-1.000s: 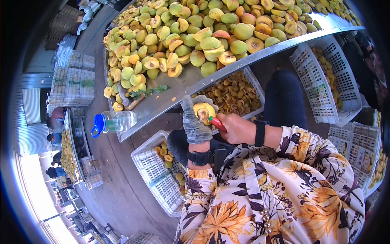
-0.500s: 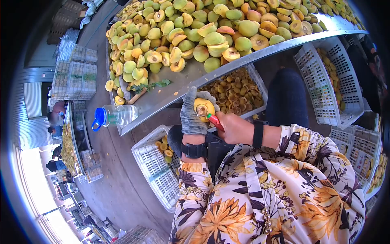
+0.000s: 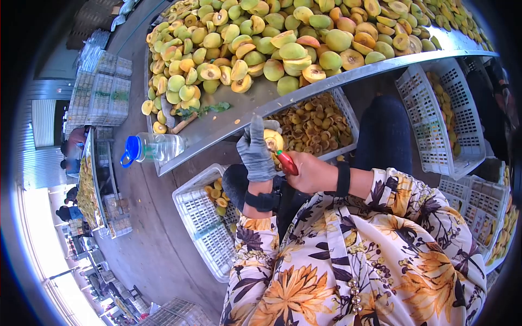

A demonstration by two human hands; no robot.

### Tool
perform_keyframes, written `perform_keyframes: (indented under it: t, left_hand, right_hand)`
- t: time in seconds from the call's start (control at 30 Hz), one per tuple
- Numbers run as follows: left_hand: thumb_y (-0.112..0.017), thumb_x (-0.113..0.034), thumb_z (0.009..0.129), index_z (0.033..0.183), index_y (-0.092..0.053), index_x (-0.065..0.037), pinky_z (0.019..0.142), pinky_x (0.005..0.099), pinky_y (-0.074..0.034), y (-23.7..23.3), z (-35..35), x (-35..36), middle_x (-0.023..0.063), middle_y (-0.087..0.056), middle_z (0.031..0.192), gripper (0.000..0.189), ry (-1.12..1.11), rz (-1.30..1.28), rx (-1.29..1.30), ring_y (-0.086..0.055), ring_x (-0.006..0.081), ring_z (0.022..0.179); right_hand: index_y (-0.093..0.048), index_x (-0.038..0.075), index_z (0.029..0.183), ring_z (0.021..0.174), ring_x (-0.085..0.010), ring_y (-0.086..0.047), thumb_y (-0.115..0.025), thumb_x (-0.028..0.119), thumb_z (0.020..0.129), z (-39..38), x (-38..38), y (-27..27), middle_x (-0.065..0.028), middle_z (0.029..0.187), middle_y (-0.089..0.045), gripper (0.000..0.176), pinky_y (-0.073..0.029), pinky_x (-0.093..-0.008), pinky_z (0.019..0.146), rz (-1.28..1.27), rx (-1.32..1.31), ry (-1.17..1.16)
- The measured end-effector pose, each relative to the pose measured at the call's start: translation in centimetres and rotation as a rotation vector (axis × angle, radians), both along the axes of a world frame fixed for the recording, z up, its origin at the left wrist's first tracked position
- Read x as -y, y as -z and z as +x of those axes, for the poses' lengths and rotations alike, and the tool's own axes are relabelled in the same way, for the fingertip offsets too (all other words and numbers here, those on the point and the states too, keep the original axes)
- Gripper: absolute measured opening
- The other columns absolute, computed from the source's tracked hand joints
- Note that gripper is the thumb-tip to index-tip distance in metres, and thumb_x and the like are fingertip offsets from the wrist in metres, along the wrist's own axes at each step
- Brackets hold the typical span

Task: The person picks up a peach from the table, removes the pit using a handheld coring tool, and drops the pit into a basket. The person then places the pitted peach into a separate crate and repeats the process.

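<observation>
My left hand, in a grey glove, is closed around a peach half with its yellow cut face toward my right hand. My bare right hand grips a small red-handled pitting knife; its short metal tip is at the peach half's lower edge, partly hidden. Both hands are above my lap, just off the metal table's edge. Below and beyond them, a crate holds many brownish-yellow scraps. To the left of my left hand, a white crate contains several peach halves.
A metal table carries a large heap of halved peaches. A clear bottle with a blue lid stands by its corner, near a gloved-looking grey cloth and a leafy twig. Another crate stands right.
My left hand has turned and its fingers have shifted around the peach half, whose cut face is now seen more obliquely. The knife stays against it in my right hand.
</observation>
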State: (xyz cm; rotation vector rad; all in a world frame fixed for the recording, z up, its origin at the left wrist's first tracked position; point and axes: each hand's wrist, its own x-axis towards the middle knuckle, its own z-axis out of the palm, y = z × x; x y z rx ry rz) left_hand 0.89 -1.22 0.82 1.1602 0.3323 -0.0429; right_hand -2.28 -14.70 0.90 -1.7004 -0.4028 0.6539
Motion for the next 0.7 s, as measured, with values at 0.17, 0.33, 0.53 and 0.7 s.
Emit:
perform_keyframes:
  t: [0.17, 0.33, 0.53, 0.7]
  left_hand:
    - [-0.050, -0.042, 0.086, 0.074, -0.060, 0.002, 0.047, 0.0324, -0.050, 0.5, 0.0, -0.8, 0.0141, -0.061, 0.068, 0.046, 0.002, -0.072, 0.010, -0.058, 0.0227, 0.052]
    - [-0.044, -0.046, 0.088, 0.079, -0.059, 0.001, 0.047, 0.0364, -0.050, 0.5, 0.0, -1.5, 0.0164, -0.060, 0.068, 0.050, 0.201, -0.449, -0.034, -0.058, 0.0295, 0.052]
    - [-0.050, -0.048, 0.084, 0.080, -0.060, -0.003, 0.052, 0.0373, -0.052, 0.3, -0.1, -0.9, 0.0132, -0.061, 0.072, 0.046, 0.035, -0.473, -0.029, -0.060, 0.0281, 0.057]
    - [-0.050, -0.049, 0.083, 0.077, -0.058, -0.007, 0.053, 0.0358, -0.049, 1.1, 0.4, -0.3, 0.0104, -0.059, 0.072, 0.043, -0.126, -0.438, -0.057, -0.058, 0.0273, 0.061]
  right_hand:
    - [-0.048, 0.000, 0.089, 0.060, -0.0281, -0.058, -0.057, 0.007, 0.073, -1.0, -0.8, 1.8, -0.0168, 0.064, -0.055, 0.020, -0.045, -0.0341, 0.057, 0.020, -0.052, -0.046]
    - [-0.050, 0.000, 0.088, 0.065, -0.0258, -0.060, -0.059, 0.010, 0.073, 0.4, -0.3, 0.5, -0.0165, 0.070, -0.058, 0.020, -0.046, -0.0331, 0.060, -0.053, 0.017, -0.152]
    - [-0.050, -0.002, 0.088, 0.057, -0.0226, -0.059, -0.058, 0.010, 0.074, 1.9, 0.4, -2.5, -0.0127, 0.063, -0.056, 0.020, -0.046, -0.0327, 0.055, 0.048, -0.435, -0.235]
    - [-0.049, 0.001, 0.088, 0.046, -0.0142, -0.054, -0.055, 0.008, 0.076, 1.2, -0.4, 1.5, -0.0064, 0.058, -0.053, 0.015, -0.042, -0.0273, 0.042, -0.067, 0.236, -0.030]
